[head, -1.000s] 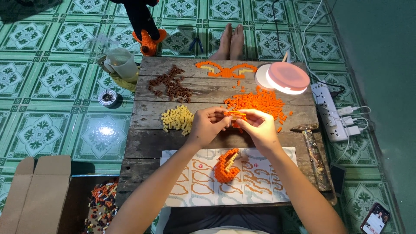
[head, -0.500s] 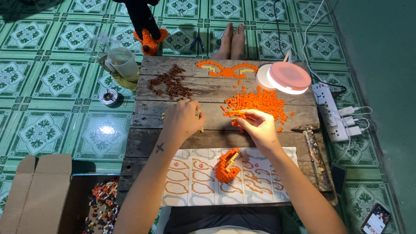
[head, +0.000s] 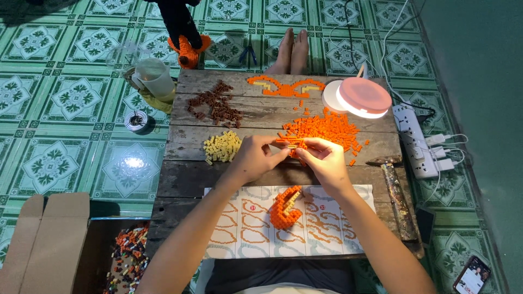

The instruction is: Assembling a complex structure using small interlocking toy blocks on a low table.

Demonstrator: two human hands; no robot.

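A green patterned tile floor [head: 71, 98] surrounds a low table [head: 185, 179] of worn wooden planks, seen from above. At 8 o'clock, an open cardboard box [head: 49, 239] holds mixed coloured bricks. At 10 o'clock, a pale plastic cup [head: 154, 78] stands at the table's corner, with a heap of brown bricks [head: 215, 106] beside it and a smaller heap of yellow bricks [head: 222, 147] below. At centre, the left hand [head: 255, 158] and right hand [head: 326, 160] meet, fingers of both pinched closed on a small orange strip [head: 291, 144] held just above the boards, at the near edge of the orange brick pile [head: 327, 128]. At 6 o'clock, a half-built orange model [head: 286, 208] rests on a printed paper sheet [head: 239, 223]. At 12 o'clock, a second person's bare feet [head: 291, 51] touch the far edge. At 2 o'clock, a round pink lamp [head: 364, 98] glows; a power strip [head: 417, 141] lies at 3 o'clock, a hammer [head: 395, 188] near it.
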